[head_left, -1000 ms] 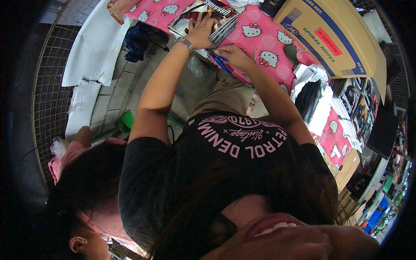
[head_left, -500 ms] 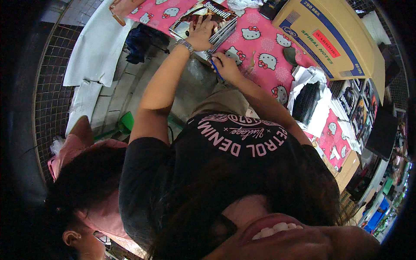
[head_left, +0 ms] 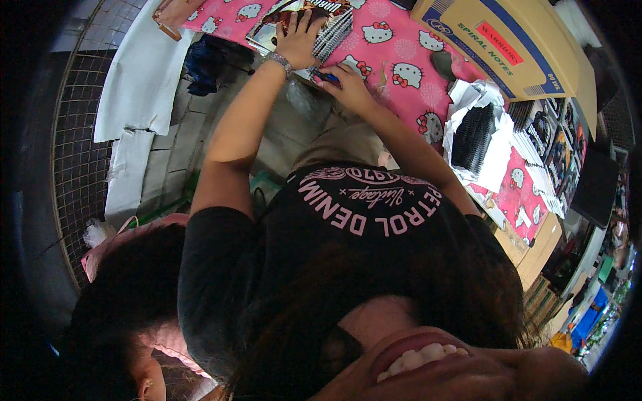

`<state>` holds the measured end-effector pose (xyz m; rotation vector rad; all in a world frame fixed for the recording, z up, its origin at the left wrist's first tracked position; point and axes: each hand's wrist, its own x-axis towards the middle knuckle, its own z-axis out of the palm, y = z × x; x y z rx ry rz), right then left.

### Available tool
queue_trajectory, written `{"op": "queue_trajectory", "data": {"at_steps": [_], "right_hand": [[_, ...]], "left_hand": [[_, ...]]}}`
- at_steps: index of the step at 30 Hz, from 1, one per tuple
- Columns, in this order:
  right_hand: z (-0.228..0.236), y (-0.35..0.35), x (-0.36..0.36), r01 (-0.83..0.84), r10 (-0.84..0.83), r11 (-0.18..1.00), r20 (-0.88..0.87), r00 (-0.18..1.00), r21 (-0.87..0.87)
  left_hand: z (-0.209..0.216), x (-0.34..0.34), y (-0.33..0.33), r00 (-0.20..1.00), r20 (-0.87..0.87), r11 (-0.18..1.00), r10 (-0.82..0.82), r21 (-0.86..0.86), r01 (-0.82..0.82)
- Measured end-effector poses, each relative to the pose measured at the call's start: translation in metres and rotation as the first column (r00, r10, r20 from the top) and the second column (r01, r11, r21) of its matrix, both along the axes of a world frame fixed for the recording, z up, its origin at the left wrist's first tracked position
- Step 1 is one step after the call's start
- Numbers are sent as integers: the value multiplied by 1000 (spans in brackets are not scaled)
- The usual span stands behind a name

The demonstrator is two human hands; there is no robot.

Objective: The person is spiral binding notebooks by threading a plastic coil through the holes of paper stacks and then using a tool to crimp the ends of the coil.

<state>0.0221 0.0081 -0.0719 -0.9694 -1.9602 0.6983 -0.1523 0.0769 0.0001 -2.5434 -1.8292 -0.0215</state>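
My left hand lies flat, fingers spread, on a stack of spiral notebooks with dark, picture-printed covers at the far edge of the view. Its wire-bound edge faces right. Close by, at the near right corner of the stack, my right hand is closed around a slim blue-handled tool. Most of that tool is hidden by the fingers, so its exact kind does not show.
A pink patterned cloth covers the table. Right of my hands lie black spiral binding coils in white paper, more notebooks and a large cardboard box. Another person is close at my left.
The blue tool has turned in my right hand; its long handle pointed toward me before and is now mostly covered. My left hand stays on the notebooks. The whole view has shifted slightly.
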Motion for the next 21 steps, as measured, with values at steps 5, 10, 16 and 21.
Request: {"op": "queue_trajectory", "data": {"at_steps": [5, 10, 16, 21], "right_hand": [[1, 3, -2, -38, 36, 998, 41, 999, 52], [3, 7, -1, -70, 66, 994, 52, 996, 78], [2, 5, -8, -30, 21, 993, 79, 997, 112], [0, 10, -5, -52, 40, 994, 126, 991, 98]], "left_hand": [[-1, -1, 0, 1000, 2, 1000, 6, -10, -6], [-1, -2, 0, 998, 59, 1000, -6, -1, 6], [-4, -4, 1, 997, 77, 999, -17, 37, 14], [-2, -4, 2, 998, 59, 1000, -20, -2, 20]]}}
